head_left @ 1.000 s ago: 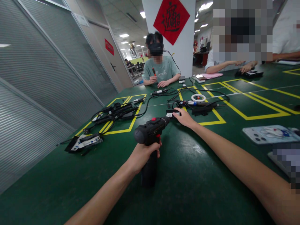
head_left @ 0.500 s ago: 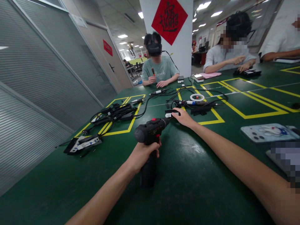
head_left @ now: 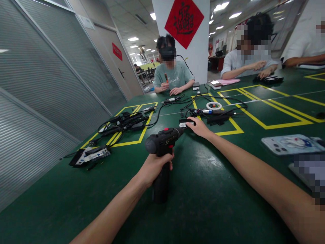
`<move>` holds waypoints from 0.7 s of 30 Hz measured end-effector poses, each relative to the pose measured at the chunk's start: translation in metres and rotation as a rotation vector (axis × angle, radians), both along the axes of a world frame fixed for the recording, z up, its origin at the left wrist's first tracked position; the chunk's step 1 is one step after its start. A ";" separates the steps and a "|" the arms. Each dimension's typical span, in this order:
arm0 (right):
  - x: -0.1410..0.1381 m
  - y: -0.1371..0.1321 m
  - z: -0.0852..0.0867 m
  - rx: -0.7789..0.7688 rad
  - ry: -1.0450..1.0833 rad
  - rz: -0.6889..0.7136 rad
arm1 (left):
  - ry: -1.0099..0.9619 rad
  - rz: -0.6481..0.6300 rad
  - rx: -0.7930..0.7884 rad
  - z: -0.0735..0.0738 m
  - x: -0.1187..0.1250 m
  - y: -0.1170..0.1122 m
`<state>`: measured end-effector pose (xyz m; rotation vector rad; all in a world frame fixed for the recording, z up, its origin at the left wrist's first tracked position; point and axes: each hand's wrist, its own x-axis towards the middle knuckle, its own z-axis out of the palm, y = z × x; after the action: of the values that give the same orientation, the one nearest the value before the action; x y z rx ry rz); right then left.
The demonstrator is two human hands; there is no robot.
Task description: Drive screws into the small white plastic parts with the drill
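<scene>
My left hand (head_left: 155,166) is wrapped round the grip of a black cordless drill (head_left: 162,142) with red buttons. The drill stands upright on the green table, its chuck pointing away from me and to the right. Just past the chuck lies a small flat black and white piece (head_left: 183,124), its kind not clear. My right hand (head_left: 199,127) grips that piece at its right end, with the fingertips partly out of sight behind it. Whether the tip of the drill touches the piece I cannot tell.
Tangled black cables and tools (head_left: 127,122) lie at left, near a black and white packet (head_left: 90,156). A soldering iron (head_left: 210,111) and a white ring (head_left: 214,106) lie beyond my right hand. A phone (head_left: 291,144) rests at right. Co-workers (head_left: 174,74) sit across the table.
</scene>
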<state>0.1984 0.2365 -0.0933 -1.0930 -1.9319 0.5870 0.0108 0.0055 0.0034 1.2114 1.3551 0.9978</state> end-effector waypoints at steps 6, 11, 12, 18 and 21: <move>0.001 -0.003 0.003 -0.016 -0.009 -0.005 | 0.018 0.001 -0.010 0.000 0.000 0.000; 0.001 -0.003 0.003 -0.024 -0.004 -0.001 | 0.019 0.001 -0.013 -0.001 0.000 -0.001; 0.001 -0.002 0.002 -0.024 -0.002 -0.001 | 0.017 0.000 -0.013 -0.001 0.000 0.000; -0.001 0.002 -0.002 -0.021 0.023 0.008 | 0.039 -0.023 -0.009 0.000 0.001 0.000; 0.000 0.001 -0.002 -0.013 0.030 0.020 | 0.047 -0.022 -0.014 0.000 0.002 0.001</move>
<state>0.1985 0.2377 -0.0952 -1.0687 -1.9175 0.6247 0.0124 0.0062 0.0035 1.2431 1.3801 0.9487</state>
